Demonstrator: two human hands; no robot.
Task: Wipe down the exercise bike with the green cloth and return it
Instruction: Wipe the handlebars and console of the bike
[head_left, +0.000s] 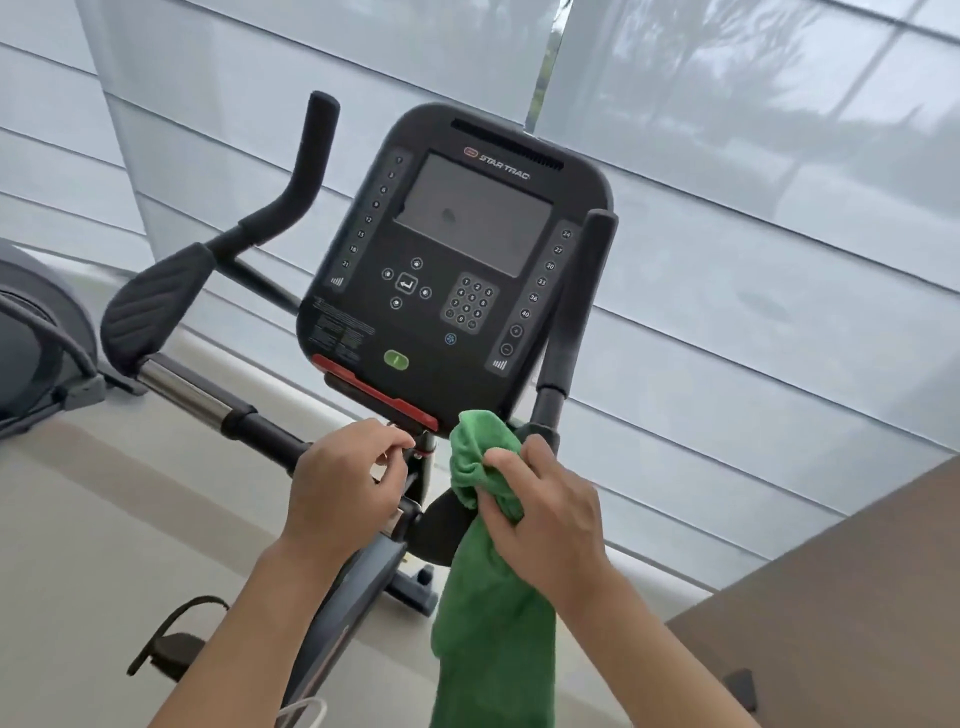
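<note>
The exercise bike's black console (452, 260) faces me, with a dark screen, keypad and a red strip along its lower edge. My right hand (545, 512) grips the green cloth (488, 613) just below the console's lower right corner; the cloth's bunched top touches the console edge and the rest hangs down. My left hand (345, 483) is curled around the bike's stem under the console, its fingertips at a small fitting there. The left handlebar (208, 395) runs out toward the left, and the right handlebar grip (576, 312) rises beside the console.
A bike pedal (171, 649) with a strap is at the lower left. Another exercise machine (36, 343) stands at the far left. A brown table surface (857, 597) fills the lower right. Window blinds (727, 208) lie behind the bike.
</note>
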